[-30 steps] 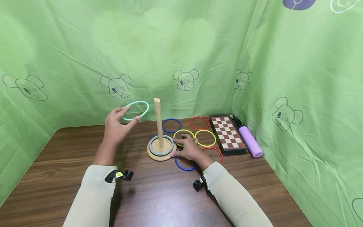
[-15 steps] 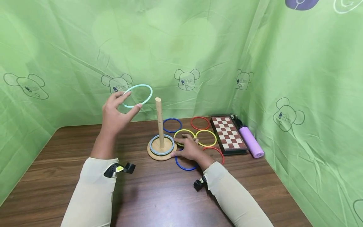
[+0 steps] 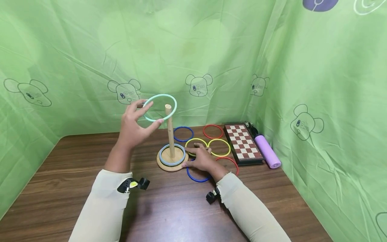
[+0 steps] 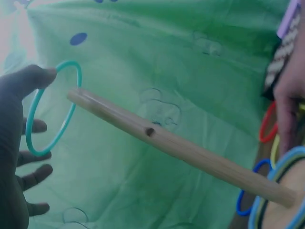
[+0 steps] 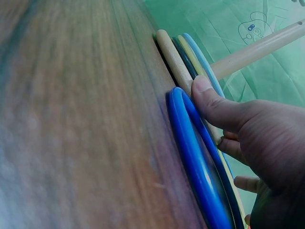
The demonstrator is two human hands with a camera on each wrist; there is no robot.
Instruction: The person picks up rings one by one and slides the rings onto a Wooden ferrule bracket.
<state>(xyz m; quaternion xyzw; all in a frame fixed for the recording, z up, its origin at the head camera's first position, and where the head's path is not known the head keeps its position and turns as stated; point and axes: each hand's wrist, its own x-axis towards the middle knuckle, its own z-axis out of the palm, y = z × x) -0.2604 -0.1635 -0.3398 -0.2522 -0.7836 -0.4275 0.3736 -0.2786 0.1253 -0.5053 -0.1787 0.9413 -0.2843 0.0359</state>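
Observation:
My left hand pinches a teal ring between thumb and fingers at the top of a wooden ring-toss stand. The peg's tip shows inside the ring's outline; the near rim crosses in front of the peg. Around the peg's foot a light blue ring tops a stack; yellow and dark green rings show under it in the right wrist view. My right hand holds the round wooden base at its right edge, thumb against the rim. Its fingers are partly hidden.
Right of the stand lie blue rings, yellow rings and red rings, some partly under my right hand and forearm. A checkered board and a purple cylinder stand at the right. Green curtain encloses the table.
My left hand has raised the teal ring, then carried it right and slightly down to the peg's top. The right hand and the stand have stayed in place.

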